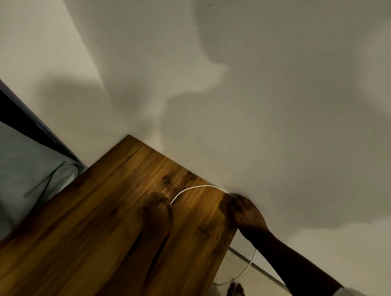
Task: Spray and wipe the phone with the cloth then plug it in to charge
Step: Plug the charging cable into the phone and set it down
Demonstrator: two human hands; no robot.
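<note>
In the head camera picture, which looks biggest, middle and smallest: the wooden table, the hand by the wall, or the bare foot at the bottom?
1. Wooden table: by far the biggest.
2. Right hand by the wall.
3. Foot: smallest, but it is cut off by the picture's edge, so its full size is unsure.

table (pixel 86 229): against wall (pixel 254 90), bed (pixel 18 171) to its left
cable (pixel 191 189): arcs over table's far right corner, drops off right edge to floor (pixel 225 270)
left hand (pixel 158 215): on table, at cable end
right hand (pixel 245 212): at table's right corner by wall
</note>
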